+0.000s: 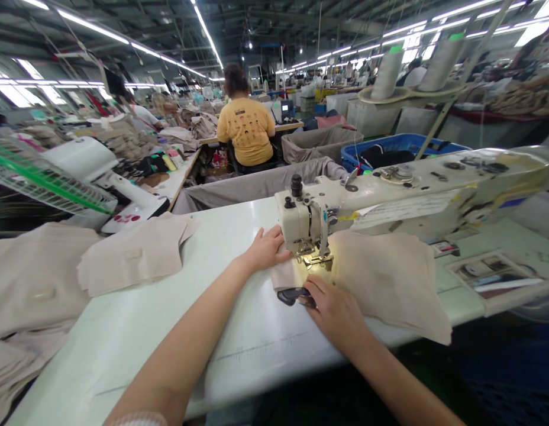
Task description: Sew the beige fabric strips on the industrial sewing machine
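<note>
A white sewing machine [296, 222] stands on the pale table, its needle area lit above a small beige fabric piece [286, 277]. My left hand [265, 248] lies with its fingers spread at the left of the machine head, fingertips by the fabric's edge. At the front edge of the piece, my right hand [330, 302] is closed around black-handled scissors [292, 295], whose blades are hidden. Right of the needle, a stack of beige fabric panels [385, 278] lies under the machine arm and overhangs the table's front edge.
More beige panels [135, 254] lie at the left, beside a white fan [83, 160]. Thread cones [387, 74] stand at the upper right. A blue basket [399, 144] and a grey cloth bin [257, 188] are behind the table. A person in a yellow shirt [245, 130] sits farther back.
</note>
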`<action>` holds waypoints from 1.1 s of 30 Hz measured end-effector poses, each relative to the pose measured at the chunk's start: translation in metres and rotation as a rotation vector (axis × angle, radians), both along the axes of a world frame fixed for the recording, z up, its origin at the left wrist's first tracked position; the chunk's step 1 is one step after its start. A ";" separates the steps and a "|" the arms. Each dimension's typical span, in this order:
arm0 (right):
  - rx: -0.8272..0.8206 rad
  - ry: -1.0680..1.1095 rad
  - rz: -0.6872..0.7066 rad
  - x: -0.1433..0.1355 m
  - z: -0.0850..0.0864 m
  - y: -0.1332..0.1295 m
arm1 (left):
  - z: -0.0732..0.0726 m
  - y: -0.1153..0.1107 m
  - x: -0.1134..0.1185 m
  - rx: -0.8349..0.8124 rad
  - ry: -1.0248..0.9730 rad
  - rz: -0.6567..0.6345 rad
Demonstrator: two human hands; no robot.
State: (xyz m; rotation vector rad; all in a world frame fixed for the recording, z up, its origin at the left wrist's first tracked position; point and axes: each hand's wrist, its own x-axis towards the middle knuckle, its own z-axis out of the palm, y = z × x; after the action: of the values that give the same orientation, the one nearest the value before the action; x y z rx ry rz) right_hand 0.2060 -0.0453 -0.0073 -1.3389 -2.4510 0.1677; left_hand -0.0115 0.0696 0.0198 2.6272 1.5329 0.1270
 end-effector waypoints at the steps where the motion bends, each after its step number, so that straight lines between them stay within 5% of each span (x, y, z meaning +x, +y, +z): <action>1: -0.007 -0.004 0.002 0.000 0.001 0.001 | 0.002 -0.002 0.003 0.013 0.015 0.019; 6: -0.034 -0.035 0.014 0.003 0.002 -0.001 | 0.002 -0.045 0.023 0.161 0.066 0.122; 10: -0.037 -0.044 0.014 0.007 -0.003 -0.006 | -0.007 -0.095 0.030 0.120 -0.071 -0.164; 13: -0.047 -0.058 0.020 0.007 -0.005 -0.006 | -0.011 -0.111 0.029 0.144 -0.146 -0.241; 24: -0.117 0.017 0.039 -0.003 0.016 0.028 | 0.004 -0.070 0.018 0.114 -0.188 -0.245; 33: -0.093 0.053 -0.005 0.001 0.003 0.014 | -0.013 -0.070 0.010 0.191 -0.208 -0.214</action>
State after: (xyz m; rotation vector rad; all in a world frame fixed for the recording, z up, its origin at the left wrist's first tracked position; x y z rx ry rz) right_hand 0.2074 -0.0314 -0.0038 -1.3602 -2.4221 0.3154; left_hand -0.0011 -0.0007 0.0069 2.7948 1.2207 0.5350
